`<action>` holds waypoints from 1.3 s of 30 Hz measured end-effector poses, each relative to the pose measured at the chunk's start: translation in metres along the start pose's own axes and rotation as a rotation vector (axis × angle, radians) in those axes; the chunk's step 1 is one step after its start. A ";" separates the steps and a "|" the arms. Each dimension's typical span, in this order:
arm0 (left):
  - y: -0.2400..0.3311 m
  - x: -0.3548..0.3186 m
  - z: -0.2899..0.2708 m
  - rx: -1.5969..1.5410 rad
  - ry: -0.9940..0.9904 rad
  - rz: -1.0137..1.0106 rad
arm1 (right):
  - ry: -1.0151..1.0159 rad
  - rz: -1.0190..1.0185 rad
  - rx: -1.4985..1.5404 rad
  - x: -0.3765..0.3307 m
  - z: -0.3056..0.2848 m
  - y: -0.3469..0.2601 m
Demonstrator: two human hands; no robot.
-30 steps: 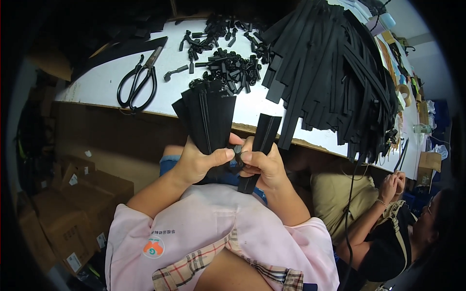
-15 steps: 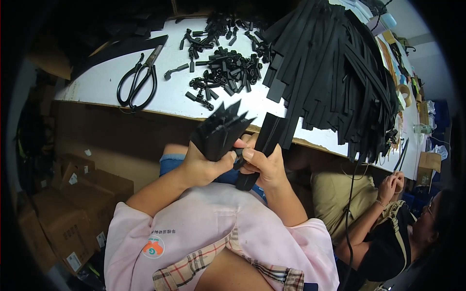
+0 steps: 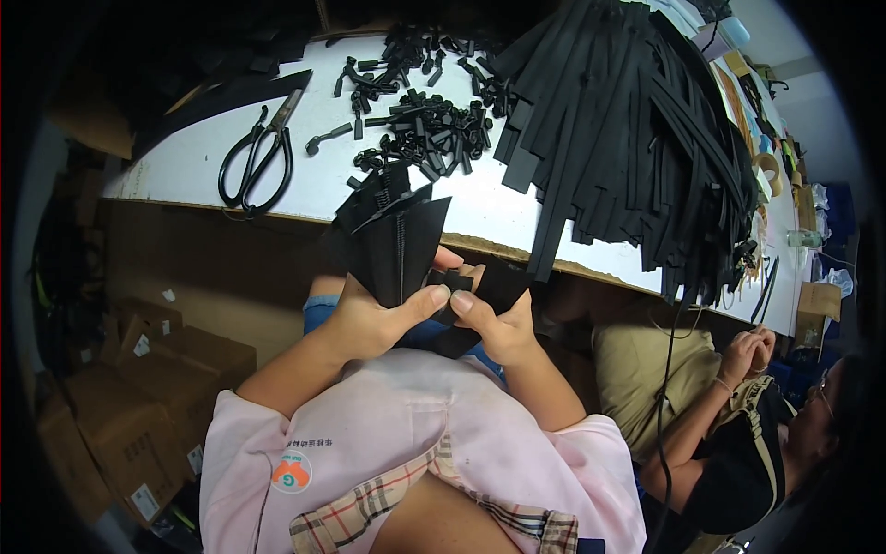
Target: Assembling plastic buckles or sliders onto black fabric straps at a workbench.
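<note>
the left hand (image 3: 374,314) has its fingers closed around a fan of black zipper strips (image 3: 399,249), which rises above its thumb. the fingers of the right hand (image 3: 503,325) are pinched in, holding a single black strip (image 3: 503,286) that spreads behind the thumb. the two thumbs nearly meet, with a small black piece (image 3: 454,280) between the fingertips. beyond the fingers, on a white table (image 3: 185,171), lies a pile of black zipper pulls (image 3: 434,134); scissors (image 3: 258,162) lie farther left, and a large heap of black strips (image 3: 618,157) to the right.
</note>
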State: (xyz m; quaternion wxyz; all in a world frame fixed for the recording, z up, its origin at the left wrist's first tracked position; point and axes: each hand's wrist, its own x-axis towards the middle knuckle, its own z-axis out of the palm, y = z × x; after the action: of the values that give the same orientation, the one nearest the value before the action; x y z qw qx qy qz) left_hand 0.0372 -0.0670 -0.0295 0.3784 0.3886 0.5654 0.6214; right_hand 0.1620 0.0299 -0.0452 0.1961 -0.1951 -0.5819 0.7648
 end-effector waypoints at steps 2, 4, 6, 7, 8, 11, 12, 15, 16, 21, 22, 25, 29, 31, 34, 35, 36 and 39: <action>0.000 0.000 -0.002 -0.102 -0.027 -0.088 | -0.015 0.017 0.024 0.000 0.001 -0.001; -0.003 -0.002 -0.002 -0.262 -0.031 -0.239 | -0.017 0.028 0.082 -0.002 0.002 0.000; -0.014 -0.005 -0.006 -0.361 -0.021 -0.333 | -0.028 -0.013 0.092 -0.003 0.000 0.014; -0.018 -0.006 -0.007 -0.460 -0.011 -0.426 | -0.039 -0.055 0.102 -0.004 -0.001 0.021; -0.020 -0.007 -0.003 -0.425 0.076 -0.411 | -0.035 -0.055 0.102 -0.005 0.001 0.024; -0.032 -0.007 0.001 -0.096 0.203 -0.340 | 0.160 0.351 0.275 -0.011 0.006 0.035; -0.032 -0.003 0.004 -0.097 0.197 -0.342 | 0.172 0.391 0.441 -0.009 0.003 0.041; -0.034 0.011 0.011 0.086 0.251 -0.391 | 0.201 0.472 0.751 0.000 0.000 0.049; -0.047 0.014 0.012 0.190 0.284 -0.339 | 0.194 0.478 0.826 0.003 -0.001 0.053; -0.060 0.021 0.019 0.590 0.305 -0.007 | 0.294 0.495 0.829 0.007 0.001 0.053; -0.058 0.021 0.021 0.614 0.306 0.033 | 0.289 0.470 0.749 0.008 0.000 0.053; -0.069 0.020 0.027 0.668 0.358 0.245 | 0.333 0.452 0.615 0.010 0.000 0.055; -0.074 0.014 0.022 0.181 0.337 -0.104 | 0.407 0.290 0.305 0.004 -0.001 0.054; -0.058 0.010 0.020 0.076 0.318 -0.105 | 0.321 -0.299 -0.498 0.004 -0.005 0.048; -0.035 0.004 0.018 0.085 0.185 -0.038 | 0.276 -0.465 -0.584 0.000 -0.008 0.043; -0.034 0.002 0.018 0.090 0.149 -0.048 | 0.271 -0.566 -0.612 0.000 -0.009 0.045; -0.037 -0.001 0.015 0.095 0.123 -0.032 | 0.279 -0.594 -0.622 -0.001 -0.008 0.043; -0.037 -0.006 0.011 0.140 0.087 0.009 | 0.286 -0.369 -0.433 -0.011 -0.007 0.039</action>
State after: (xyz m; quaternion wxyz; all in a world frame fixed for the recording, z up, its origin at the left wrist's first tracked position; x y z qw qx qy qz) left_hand 0.0510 -0.0647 -0.0656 0.3224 0.3892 0.6215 0.5986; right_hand 0.1723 0.0208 -0.0837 0.3650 -0.2290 -0.7234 0.5395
